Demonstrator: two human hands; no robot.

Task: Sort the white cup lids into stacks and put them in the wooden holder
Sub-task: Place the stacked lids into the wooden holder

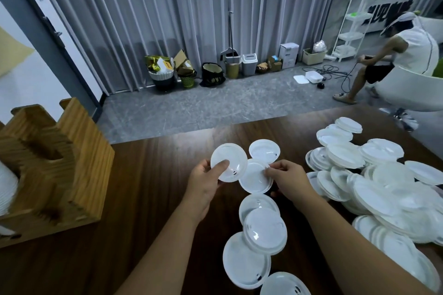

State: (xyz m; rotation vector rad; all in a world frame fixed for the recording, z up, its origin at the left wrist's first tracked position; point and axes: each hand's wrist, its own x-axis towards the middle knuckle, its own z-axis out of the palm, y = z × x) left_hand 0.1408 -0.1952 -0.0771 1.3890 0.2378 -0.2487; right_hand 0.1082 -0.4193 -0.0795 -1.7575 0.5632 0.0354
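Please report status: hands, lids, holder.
Left hand holds one lid. Right hand pinches second lid. Wooden holder far left, path unobstructed.

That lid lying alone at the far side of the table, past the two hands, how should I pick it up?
Pinch the lone lid by its thin rim on the near edge, coming from above. It lies flat on the table, so only the raised rim gives fingers something to catch.

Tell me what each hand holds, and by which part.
The left hand pinches one white lid at its left rim, thumb on top. The right hand grips a second lid at its right rim.
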